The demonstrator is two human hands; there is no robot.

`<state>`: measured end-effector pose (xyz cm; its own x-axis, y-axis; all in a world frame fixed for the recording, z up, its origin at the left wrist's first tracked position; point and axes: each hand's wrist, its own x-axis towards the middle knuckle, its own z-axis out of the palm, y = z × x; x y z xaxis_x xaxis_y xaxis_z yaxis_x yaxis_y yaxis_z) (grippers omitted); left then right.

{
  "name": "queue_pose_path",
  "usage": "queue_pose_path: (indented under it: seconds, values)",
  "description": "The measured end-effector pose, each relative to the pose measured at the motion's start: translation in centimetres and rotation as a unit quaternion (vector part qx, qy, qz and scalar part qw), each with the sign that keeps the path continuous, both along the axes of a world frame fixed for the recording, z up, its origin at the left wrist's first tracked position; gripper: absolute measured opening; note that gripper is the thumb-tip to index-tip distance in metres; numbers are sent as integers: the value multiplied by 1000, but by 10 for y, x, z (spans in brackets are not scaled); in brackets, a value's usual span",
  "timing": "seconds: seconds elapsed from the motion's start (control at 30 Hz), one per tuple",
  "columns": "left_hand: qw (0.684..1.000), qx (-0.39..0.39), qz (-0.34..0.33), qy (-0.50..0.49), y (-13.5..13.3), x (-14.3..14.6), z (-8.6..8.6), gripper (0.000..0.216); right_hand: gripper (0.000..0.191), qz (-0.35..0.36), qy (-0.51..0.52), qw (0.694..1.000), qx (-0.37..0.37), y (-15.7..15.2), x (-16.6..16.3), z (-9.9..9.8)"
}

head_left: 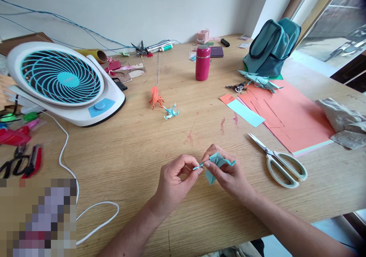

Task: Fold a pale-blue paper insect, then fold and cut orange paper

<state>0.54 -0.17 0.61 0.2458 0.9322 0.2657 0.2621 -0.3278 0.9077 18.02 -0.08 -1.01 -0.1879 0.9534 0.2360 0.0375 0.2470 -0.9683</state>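
A small folded piece of light blue paper (216, 163) is held just above the wooden table (137, 150), near its front edge. My right hand (228, 177) grips the body of the paper with closed fingers. My left hand (174, 181) pinches a thin point of the same paper at its left end. An orange origami figure (156, 97) and a small light blue origami figure (171, 112) stand further back on the table, apart from both hands.
White-handled scissors (281, 162) lie right of my hands. Orange paper sheets (288, 114) and a blue strip (246, 112) lie beyond. A white and teal fan (64, 82) with its cord (71, 173) stands left. A pink bottle (203, 63) and a teal bag (270, 45) stand behind.
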Motion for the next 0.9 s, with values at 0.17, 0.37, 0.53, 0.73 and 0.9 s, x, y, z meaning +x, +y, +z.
queue_pose_path:
  seconds: [0.17, 0.37, 0.53, 0.73, 0.9]
  values:
    - [1000, 9, -9, 5, 1, -2, 0, 8, 23, 4, 0, 1000, 6, -1, 0, 0]
    - [994, 78, -22, 74, 4, -6, 4, 11, 19, 11, -2, 1000, 18, -1, 0, -2]
    - [987, 116, -38, 106, 5, -9, 5, 9, 23, 8, -12, 1000, 24, 0, 1, 0]
    - [978, 172, -50, 107, 6, -12, 4, 13, 21, 8, 0, 1000, 5, 0, 1, 0]
    - [972, 195, -52, 118, 6, -12, 4, 15, 18, 8, 12, 1000, -5, 0, 1, 0]
